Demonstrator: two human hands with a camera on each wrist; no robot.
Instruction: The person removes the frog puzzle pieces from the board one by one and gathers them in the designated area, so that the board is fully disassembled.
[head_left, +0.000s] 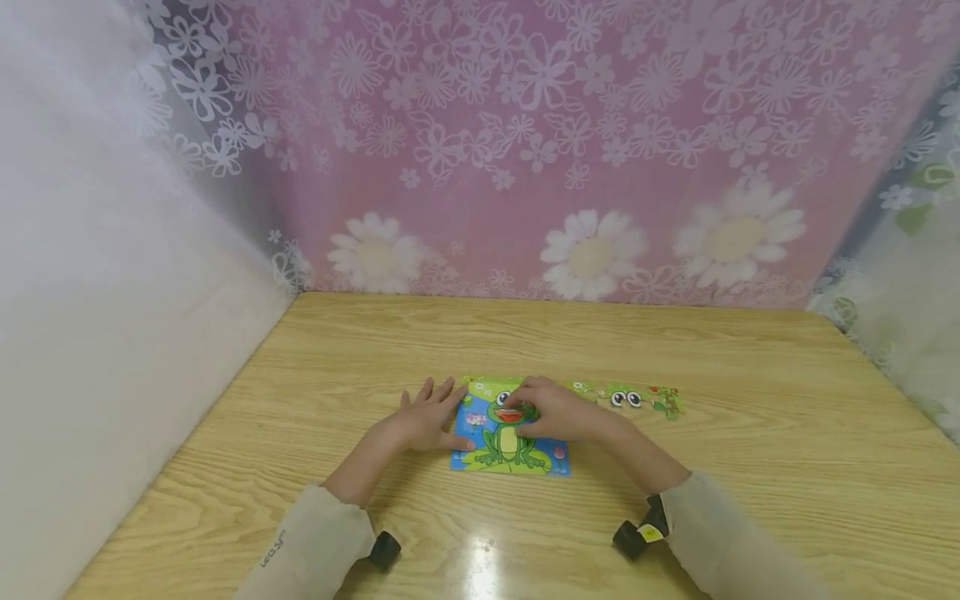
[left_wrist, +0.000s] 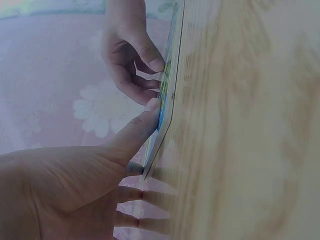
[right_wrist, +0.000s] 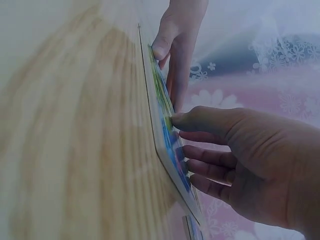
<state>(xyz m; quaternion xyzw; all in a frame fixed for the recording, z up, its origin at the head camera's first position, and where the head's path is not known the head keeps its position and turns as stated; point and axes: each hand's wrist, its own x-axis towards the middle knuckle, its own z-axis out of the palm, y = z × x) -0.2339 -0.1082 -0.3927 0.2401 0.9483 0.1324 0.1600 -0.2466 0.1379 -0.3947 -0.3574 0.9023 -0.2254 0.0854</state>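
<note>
A flat board with a green frog picture (head_left: pixel 510 447), which looks like a puzzle board, lies on the table. My left hand (head_left: pixel 431 421) rests at its left side with the fingers spread; the thumb (left_wrist: pixel 142 125) touches the board's surface near the edge. Over the frog's right side, my right hand (head_left: pixel 562 410) bends loosely. Its thumb and fingertips touch the picture (right_wrist: pixel 176 150), as the right wrist view shows. Whether a loose piece lies under those fingers cannot be told, since the hand covers that part.
To the board's right lie cut-out pieces, among them a pair of frog eyes (head_left: pixel 634 400) and a red and green piece (head_left: pixel 666 402). The wood-grain table (head_left: pixel 360 333) ends at a pink flowered curtain (head_left: pixel 480 192) behind, with a pale curtain (head_left: pixel 135 292) on the left.
</note>
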